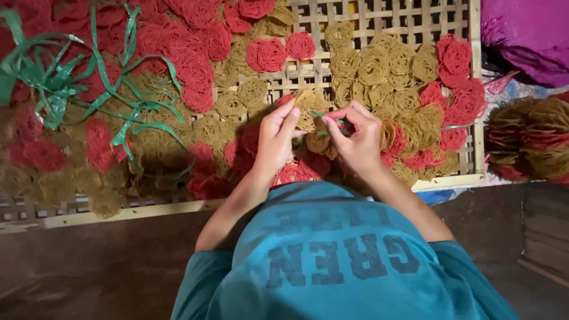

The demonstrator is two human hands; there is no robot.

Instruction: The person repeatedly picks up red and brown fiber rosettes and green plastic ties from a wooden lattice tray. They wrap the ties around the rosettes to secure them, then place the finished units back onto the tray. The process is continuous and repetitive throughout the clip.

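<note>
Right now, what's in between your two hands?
In the head view, a small stack of yellow noodle discs sits between the left hand and right hand, with a thin green strip running across it.

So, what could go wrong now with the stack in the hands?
1. The brittle-looking yellow discs pinched by the left hand might crack under a tight grip.
2. The thin green strip at the right hand could slip loose.
3. A forearm may crush red discs lying on the bamboo tray.
</note>
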